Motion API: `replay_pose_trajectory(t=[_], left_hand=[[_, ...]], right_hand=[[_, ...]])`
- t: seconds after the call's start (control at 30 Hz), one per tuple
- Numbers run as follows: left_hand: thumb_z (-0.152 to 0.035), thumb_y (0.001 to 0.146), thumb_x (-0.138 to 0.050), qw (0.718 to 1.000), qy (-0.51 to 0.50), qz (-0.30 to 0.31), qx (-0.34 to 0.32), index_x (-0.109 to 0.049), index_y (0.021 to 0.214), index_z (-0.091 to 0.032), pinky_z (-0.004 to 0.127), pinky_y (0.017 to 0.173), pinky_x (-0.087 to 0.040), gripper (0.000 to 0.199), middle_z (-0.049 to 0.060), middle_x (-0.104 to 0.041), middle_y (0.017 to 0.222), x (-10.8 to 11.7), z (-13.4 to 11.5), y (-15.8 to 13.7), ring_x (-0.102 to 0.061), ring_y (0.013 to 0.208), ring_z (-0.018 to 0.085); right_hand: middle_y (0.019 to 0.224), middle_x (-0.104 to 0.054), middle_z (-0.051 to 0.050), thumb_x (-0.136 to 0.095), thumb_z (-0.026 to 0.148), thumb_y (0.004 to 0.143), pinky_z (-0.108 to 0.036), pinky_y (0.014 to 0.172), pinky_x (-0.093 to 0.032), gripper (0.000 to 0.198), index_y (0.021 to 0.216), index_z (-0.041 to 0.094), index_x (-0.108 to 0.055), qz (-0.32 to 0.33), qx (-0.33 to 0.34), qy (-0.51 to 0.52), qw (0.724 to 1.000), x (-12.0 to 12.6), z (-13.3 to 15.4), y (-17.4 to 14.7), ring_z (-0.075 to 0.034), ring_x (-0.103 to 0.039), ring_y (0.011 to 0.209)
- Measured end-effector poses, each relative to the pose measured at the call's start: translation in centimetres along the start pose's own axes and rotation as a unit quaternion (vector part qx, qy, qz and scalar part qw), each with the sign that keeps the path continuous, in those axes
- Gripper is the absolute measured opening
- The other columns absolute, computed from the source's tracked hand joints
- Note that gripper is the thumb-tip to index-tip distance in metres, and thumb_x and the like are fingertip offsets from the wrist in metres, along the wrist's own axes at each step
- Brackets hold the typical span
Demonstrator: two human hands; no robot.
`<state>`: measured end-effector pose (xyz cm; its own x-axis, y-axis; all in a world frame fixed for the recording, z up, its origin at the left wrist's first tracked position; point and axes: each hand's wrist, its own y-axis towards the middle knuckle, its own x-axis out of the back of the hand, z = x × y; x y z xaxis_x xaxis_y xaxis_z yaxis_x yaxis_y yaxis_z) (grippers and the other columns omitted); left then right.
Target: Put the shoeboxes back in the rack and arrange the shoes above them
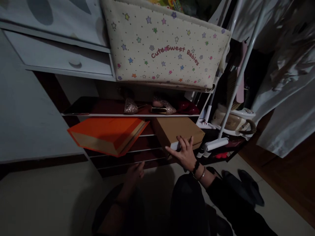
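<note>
In the head view my right hand [185, 153] rests against the front end of a brown cardboard box [180, 129]. Its fingers are spread over the box's edge, next to a white label [175, 146]. The box juts out from a dark red shoe rack [103, 106]. Lower and to the left, in dim light, my left hand [136, 172] hangs in front of the rack. Its fingers are loosely bent and apart, with nothing seen in them. An orange box [105, 131] also sticks out from the rack, above my left hand and apart from it.
Glittery high-heeled shoes [162, 106] lie on the upper shelf. Above hangs a cream storage bag [167, 49] with printed stars. A white drawer [64, 59] is at the left. A long-handled squeegee [216, 143] leans at the right, and dark slippers [243, 185] lie on the floor.
</note>
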<state>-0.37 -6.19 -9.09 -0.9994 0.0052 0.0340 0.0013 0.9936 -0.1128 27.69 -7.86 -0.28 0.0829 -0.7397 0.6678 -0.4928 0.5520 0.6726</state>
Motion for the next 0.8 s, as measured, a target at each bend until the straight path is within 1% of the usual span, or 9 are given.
replay_pose_trajectory(t=[0.1, 0.13, 0.2, 0.3, 0.43, 0.5, 0.6, 0.73, 0.8], left_hand=[[-0.082, 0.067, -0.073, 0.995, -0.098, 0.027, 0.016, -0.058, 0.071, -0.021, 0.030, 0.065, -0.050, 0.064, 0.001, -0.059, 0.065, -2.2, -0.4, -0.8, -0.061, 0.064, 0.017], [-0.080, 0.066, -0.077, 0.988, -0.145, 0.041, 0.031, -0.063, 0.081, -0.019, 0.031, 0.072, -0.053, 0.064, 0.003, -0.065, 0.074, -3.0, -0.6, -1.1, -0.066, 0.072, 0.019], [-0.073, 0.064, -0.086, 0.967, -0.235, 0.068, 0.065, -0.067, 0.100, -0.018, 0.035, 0.083, -0.055, 0.069, 0.008, -0.072, 0.092, -4.5, -1.0, -1.5, -0.071, 0.088, 0.023], [-0.067, 0.069, -0.087, 0.946, -0.295, 0.105, 0.089, -0.067, 0.117, -0.017, 0.038, 0.090, -0.054, 0.073, 0.014, -0.074, 0.113, -6.4, -1.3, -1.8, -0.071, 0.102, 0.027], [-0.065, 0.086, -0.074, 0.932, -0.314, 0.152, 0.103, -0.060, 0.136, -0.021, 0.040, 0.095, -0.052, 0.068, 0.016, -0.066, 0.140, -7.8, -1.8, -2.0, -0.068, 0.119, 0.030], [-0.065, 0.092, -0.067, 0.921, -0.330, 0.180, 0.103, -0.057, 0.142, -0.023, 0.042, 0.102, -0.051, 0.066, 0.015, -0.064, 0.147, -8.2, -2.3, -2.4, -0.065, 0.128, 0.030], [-0.065, 0.097, -0.061, 0.898, -0.364, 0.224, 0.099, -0.056, 0.147, -0.024, 0.047, 0.115, -0.045, 0.065, 0.014, -0.064, 0.148, -8.7, -3.1, -3.4, -0.060, 0.138, 0.030], [-0.062, 0.095, -0.065, 0.861, -0.431, 0.257, 0.084, -0.057, 0.151, -0.018, 0.049, 0.126, -0.036, 0.072, 0.015, -0.064, 0.148, -9.1, -3.8, -4.8, -0.053, 0.145, 0.032], [-0.065, 0.092, -0.067, 0.857, -0.445, 0.251, 0.073, -0.057, 0.152, -0.016, 0.049, 0.129, -0.033, 0.078, 0.014, -0.063, 0.150, -9.2, -3.7, -5.4, -0.049, 0.149, 0.033]], right_hand=[[0.162, -0.033, -0.009, -0.076, 0.022, 0.093, -0.080, 0.122, -0.016, 0.090, 0.161, 0.059, -0.031, 0.000, -0.007, 0.003, 1.000, 2.6, 1.5, -1.7, -0.039, -0.034, 0.147], [0.162, -0.031, -0.009, -0.077, 0.021, 0.092, -0.080, 0.122, -0.017, 0.092, 0.161, 0.059, -0.029, -0.003, -0.007, 0.007, 1.000, 3.4, 1.7, -2.3, -0.039, -0.035, 0.147], [0.163, -0.027, -0.010, -0.077, 0.021, 0.091, -0.081, 0.121, -0.018, 0.094, 0.163, 0.057, -0.028, -0.012, -0.007, 0.019, 1.000, 4.8, 2.0, -3.2, -0.039, -0.036, 0.146], [0.164, -0.021, -0.013, -0.077, 0.023, 0.091, -0.083, 0.118, -0.020, 0.094, 0.164, 0.054, -0.026, -0.023, -0.014, 0.039, 0.999, 6.4, 1.9, -4.3, -0.040, -0.036, 0.145], [0.165, -0.019, -0.014, -0.080, 0.026, 0.089, -0.084, 0.118, -0.020, 0.093, 0.163, 0.052, -0.031, -0.027, -0.010, 0.055, 0.998, 7.8, 1.5, -5.1, -0.040, -0.036, 0.145], [0.166, -0.018, -0.014, -0.081, 0.026, 0.088, -0.084, 0.117, -0.021, 0.091, 0.161, 0.050, -0.034, -0.035, -0.004, 0.059, 0.998, 8.3, 1.5, -5.3, -0.041, -0.037, 0.145], [0.168, -0.016, -0.014, -0.080, 0.023, 0.087, -0.084, 0.117, -0.022, 0.090, 0.161, 0.049, -0.036, -0.038, 0.005, 0.067, 0.997, 9.3, 1.7, -5.3, -0.042, -0.036, 0.146], [0.170, -0.011, -0.012, -0.081, 0.022, 0.084, -0.084, 0.117, -0.022, 0.093, 0.160, 0.049, -0.035, -0.044, 0.003, 0.101, 0.994, 11.4, 2.1, -5.7, -0.042, -0.034, 0.147], [0.171, -0.011, -0.012, -0.082, 0.025, 0.082, -0.085, 0.117, -0.021, 0.094, 0.160, 0.048, -0.035, -0.056, -0.009, 0.128, 0.990, 12.5, 2.2, -6.2, -0.044, -0.032, 0.149]])
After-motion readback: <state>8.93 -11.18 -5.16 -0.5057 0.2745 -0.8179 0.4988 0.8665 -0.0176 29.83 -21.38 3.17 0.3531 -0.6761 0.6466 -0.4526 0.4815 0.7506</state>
